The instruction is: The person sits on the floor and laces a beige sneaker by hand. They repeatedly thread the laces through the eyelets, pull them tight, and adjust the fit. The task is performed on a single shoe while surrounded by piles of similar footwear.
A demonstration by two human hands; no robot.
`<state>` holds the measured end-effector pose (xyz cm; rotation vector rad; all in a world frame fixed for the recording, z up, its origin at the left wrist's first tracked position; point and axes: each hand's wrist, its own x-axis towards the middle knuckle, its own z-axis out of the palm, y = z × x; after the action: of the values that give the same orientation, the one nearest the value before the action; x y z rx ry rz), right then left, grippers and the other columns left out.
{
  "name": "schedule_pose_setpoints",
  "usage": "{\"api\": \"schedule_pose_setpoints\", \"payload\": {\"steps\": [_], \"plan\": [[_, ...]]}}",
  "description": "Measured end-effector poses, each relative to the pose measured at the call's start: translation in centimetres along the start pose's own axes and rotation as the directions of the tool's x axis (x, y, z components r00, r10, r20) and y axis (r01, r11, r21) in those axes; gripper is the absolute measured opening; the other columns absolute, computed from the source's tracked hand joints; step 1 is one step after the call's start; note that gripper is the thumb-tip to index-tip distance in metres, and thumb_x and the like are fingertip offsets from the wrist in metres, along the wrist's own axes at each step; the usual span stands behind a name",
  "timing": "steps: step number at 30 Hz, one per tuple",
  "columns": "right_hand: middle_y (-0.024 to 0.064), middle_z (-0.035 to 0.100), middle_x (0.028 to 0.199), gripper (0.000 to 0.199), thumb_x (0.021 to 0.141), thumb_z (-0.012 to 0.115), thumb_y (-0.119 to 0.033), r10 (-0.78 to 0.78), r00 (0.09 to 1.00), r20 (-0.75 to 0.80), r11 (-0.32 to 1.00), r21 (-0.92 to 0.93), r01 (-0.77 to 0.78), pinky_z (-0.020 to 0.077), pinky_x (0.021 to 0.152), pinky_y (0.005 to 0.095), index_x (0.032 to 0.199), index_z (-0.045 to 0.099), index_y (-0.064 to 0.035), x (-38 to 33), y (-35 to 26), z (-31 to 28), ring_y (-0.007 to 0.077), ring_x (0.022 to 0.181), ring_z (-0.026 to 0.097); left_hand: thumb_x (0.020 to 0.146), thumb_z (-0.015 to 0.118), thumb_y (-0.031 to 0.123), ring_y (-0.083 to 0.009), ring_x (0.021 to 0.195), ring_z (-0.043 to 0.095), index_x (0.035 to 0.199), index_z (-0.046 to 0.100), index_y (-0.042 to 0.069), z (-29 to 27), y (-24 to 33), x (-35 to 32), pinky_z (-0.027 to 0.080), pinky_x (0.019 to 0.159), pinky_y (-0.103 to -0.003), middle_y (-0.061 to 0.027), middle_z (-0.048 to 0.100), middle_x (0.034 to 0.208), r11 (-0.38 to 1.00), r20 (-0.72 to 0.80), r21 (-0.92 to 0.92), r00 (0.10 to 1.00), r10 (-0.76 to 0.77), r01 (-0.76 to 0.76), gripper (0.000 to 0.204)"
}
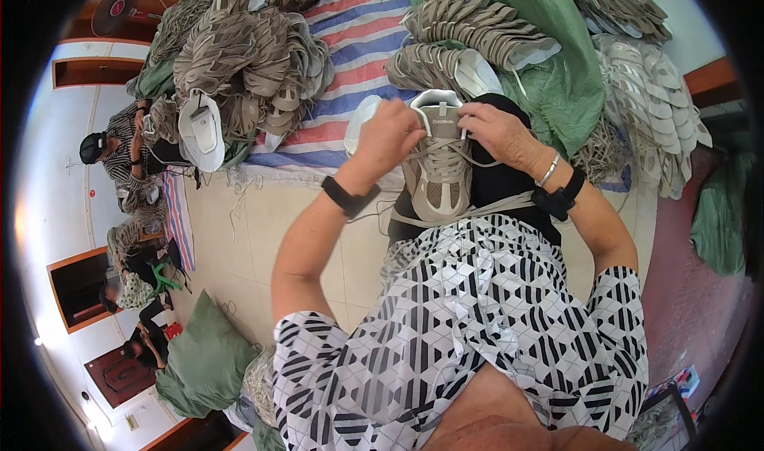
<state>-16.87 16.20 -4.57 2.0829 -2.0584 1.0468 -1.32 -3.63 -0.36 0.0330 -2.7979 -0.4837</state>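
Observation:
A beige-grey shoe upper (pixel 442 168) lies on my lap, its mesh toe towards me and its light-lined collar away from me. Flat shoelaces (pixel 447 150) cross over its tongue, and a loose loop hangs down on the right. My left hand (pixel 390 138) is closed at the upper's left eyelet edge, pinching the lace there. On the opposite edge, just below the collar, my right hand (pixel 503 135) has its thumb and fingers pressed together at the lace. The fingertips partly hide what they grip. Another strand of lace lies across my thighs.
Beyond my knees, a striped sheet (pixel 350 61) bears a big pile of shoe uppers (pixel 247 53). More stacked uppers (pixel 477 29) rest on a green sack (pixel 569 93), with others (pixel 649 109) at right. Several people sit at left, near a full green sack (pixel 208 355).

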Motion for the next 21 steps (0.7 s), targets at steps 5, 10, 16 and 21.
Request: {"api": "schedule_pose_setpoints", "payload": {"steps": [5,10,16,21], "plan": [[0.0096,0.057,0.103,0.018,0.073,0.061,-0.003,-0.074,0.903,0.423,0.976,-0.156,0.153,0.0501,0.074,0.0368,0.091,0.063,-0.0044,1.8,1.2,-0.9,0.0267,0.091,0.061,0.069,0.074,0.008,-0.0270,0.097,0.058,0.099,0.060,0.013,-2.2,-1.0,2.1,0.051,0.077,-0.040,-0.0032,0.060,0.101,0.981,0.387,-0.100,0.902,0.194,-0.168,0.034],[0.0153,0.061,0.093,0.013,0.075,0.062,-0.010,0.066,0.808,0.586,0.998,-0.041,-0.052,0.0506,0.070,0.0409,0.080,0.067,0.0007,3.8,1.0,-1.6,0.0332,0.081,0.063,0.071,0.072,0.021,-0.0270,0.090,0.058,0.093,0.065,0.012,-2.2,-1.8,3.6,0.052,0.068,-0.037,-0.0060,0.057,0.089,0.918,0.542,0.008,0.773,0.329,-0.396,0.024],[0.0158,0.056,0.089,0.015,0.081,0.061,-0.016,0.260,0.829,0.495,0.965,-0.110,-0.237,0.0488,0.072,0.0439,0.079,0.064,-0.0017,3.1,0.3,0.6,0.0347,0.080,0.060,0.079,0.067,0.027,-0.0291,0.084,0.057,0.073,0.068,0.009,-0.2,-1.2,4.2,0.050,0.067,-0.040,-0.0073,0.060,0.083,0.963,0.501,-0.030,0.829,0.247,-0.269,0.019],[0.0153,0.063,0.077,0.018,0.091,0.052,-0.014,0.389,0.884,0.259,0.815,0.351,-0.461,0.0513,0.061,0.0385,0.089,0.060,0.0017,4.5,0.3,1.1,0.0276,0.069,0.065,0.081,0.068,0.019,-0.0242,0.077,0.055,0.076,0.067,0.006,0.4,-0.6,4.7,0.046,0.067,-0.035,-0.0076,0.059,0.077,0.938,0.057,-0.339,0.997,-0.051,0.068,0.014]]}}
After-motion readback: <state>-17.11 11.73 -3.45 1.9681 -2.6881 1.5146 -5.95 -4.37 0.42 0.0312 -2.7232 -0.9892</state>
